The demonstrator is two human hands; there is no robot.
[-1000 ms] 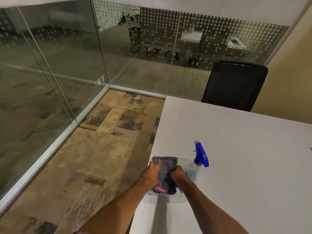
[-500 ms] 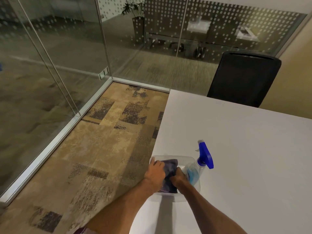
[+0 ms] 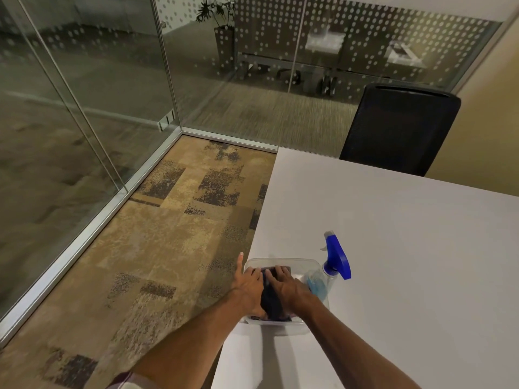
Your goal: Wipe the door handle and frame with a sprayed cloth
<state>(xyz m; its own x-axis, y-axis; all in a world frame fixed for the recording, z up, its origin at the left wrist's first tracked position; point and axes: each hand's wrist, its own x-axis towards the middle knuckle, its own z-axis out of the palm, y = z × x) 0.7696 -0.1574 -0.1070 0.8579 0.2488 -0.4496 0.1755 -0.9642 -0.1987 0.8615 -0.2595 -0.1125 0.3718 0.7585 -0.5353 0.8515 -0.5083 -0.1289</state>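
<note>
1. Dark cloth (image 3: 271, 303) lies folded under both my hands. My right hand (image 3: 288, 287) presses on it with flat, spread fingers and grasps nothing.
2. My left hand (image 3: 248, 286) rests on the left edge of the cloth. Its fingers lie on the fabric and the thumb is stretched out to the side, so this hand is also released, not clenched.
3. The cloth sits inside a clear plastic container (image 3: 280, 261), which stands at the left edge of the white table (image 3: 407, 248).
4. A spray bottle (image 3: 337, 256) with a blue trigger head leans at the right side of the container, just beside my right hand. Pale blue liquid shows in it. I cannot tell if its base is inside the container.
5. A black chair (image 3: 398, 127) stands at the far side of the table.
6. To the left is a patterned brown carpet (image 3: 168, 248), closed in by glass walls (image 3: 98, 80).
</note>
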